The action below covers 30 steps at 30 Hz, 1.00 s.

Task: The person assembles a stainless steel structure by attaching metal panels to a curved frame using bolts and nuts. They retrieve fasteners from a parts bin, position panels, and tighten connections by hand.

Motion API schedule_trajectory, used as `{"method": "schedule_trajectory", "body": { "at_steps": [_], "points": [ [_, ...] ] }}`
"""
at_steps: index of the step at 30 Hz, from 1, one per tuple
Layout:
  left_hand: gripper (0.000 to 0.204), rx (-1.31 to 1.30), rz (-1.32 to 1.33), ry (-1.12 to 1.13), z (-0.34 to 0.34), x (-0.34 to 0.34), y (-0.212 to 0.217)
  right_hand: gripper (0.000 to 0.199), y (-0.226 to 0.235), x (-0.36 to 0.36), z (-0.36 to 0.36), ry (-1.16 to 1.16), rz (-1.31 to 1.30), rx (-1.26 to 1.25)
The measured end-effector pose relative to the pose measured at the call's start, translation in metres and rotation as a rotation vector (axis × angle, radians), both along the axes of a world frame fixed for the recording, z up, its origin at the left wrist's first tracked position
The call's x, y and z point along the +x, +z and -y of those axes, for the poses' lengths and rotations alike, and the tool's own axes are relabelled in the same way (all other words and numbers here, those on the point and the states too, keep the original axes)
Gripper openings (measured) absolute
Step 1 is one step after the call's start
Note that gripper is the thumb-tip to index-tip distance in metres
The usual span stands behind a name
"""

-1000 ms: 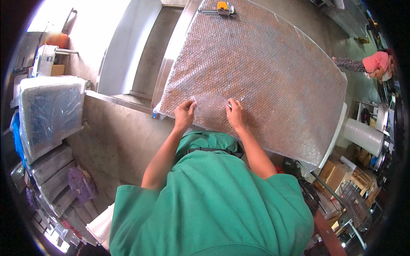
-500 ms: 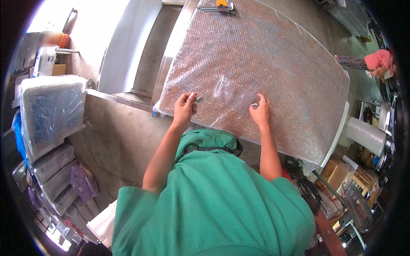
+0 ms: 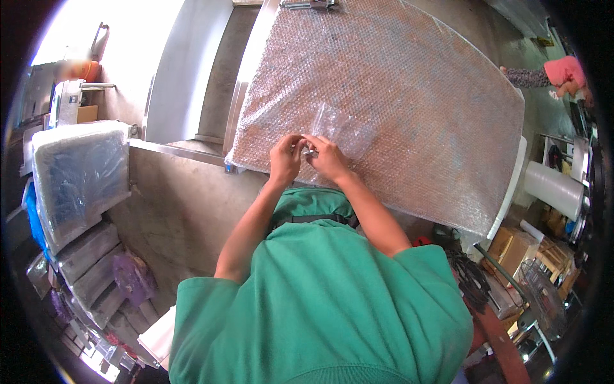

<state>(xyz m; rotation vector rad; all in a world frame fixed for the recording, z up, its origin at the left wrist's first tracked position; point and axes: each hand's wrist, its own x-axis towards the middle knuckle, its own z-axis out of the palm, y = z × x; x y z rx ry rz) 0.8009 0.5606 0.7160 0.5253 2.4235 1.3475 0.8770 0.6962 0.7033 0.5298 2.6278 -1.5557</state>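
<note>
My left hand (image 3: 286, 158) and my right hand (image 3: 328, 159) meet just above the near edge of a surface covered in bubble wrap (image 3: 416, 115). The fingertips of both hands are pinched together. A small shiny metal piece (image 3: 311, 153) shows at my right fingers; its exact kind is too small to tell. What my left fingers pinch is mostly hidden now, though a small round metal piece showed there earlier. A clear plastic bag (image 3: 345, 125) lies on the bubble wrap just beyond my hands.
A metal tool (image 3: 310, 4) rests at the far left of the bubble wrap. Plastic-wrapped goods (image 3: 80, 179) are stacked at the left. To the right stand a roll of clear wrap (image 3: 554, 189), a cardboard box (image 3: 513, 249) and a fan (image 3: 543, 297). Another person (image 3: 566, 73) is at the far right.
My right hand has moved left to meet my left hand, which has shifted slightly right. The metal pieces, held apart before, are now close together. The view has shifted a little.
</note>
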Motion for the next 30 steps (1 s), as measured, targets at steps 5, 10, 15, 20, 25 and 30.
{"method": "schedule_trajectory", "body": {
  "at_steps": [5,10,15,20,25,30],
  "points": [
    [0.021,0.043,0.119,0.108,0.007,0.003,-0.011,0.03,-0.018,-0.002,0.002,0.002,-0.091,0.076],
    [0.029,-0.08,0.203,0.208,0.018,-0.008,-0.03,0.026,-0.021,0.008,-0.011,-0.094,0.039,0.049],
    [0.028,-0.13,0.277,0.181,0.017,-0.017,-0.055,0.028,-0.023,0.014,-0.02,-0.07,0.079,0.07],
    [0.025,0.235,0.939,0.413,0.037,-0.021,-0.051,0.033,-0.008,0.015,-0.034,-0.185,0.096,0.07],
    [0.026,0.601,1.195,0.388,0.041,-0.018,-0.021,0.035,0.026,0.006,-0.043,-0.059,0.304,-0.051],
    [0.025,0.709,1.221,0.359,0.03,-0.013,-0.004,0.037,0.038,-0.007,-0.016,0.042,0.089,-0.081]
  ]
}}
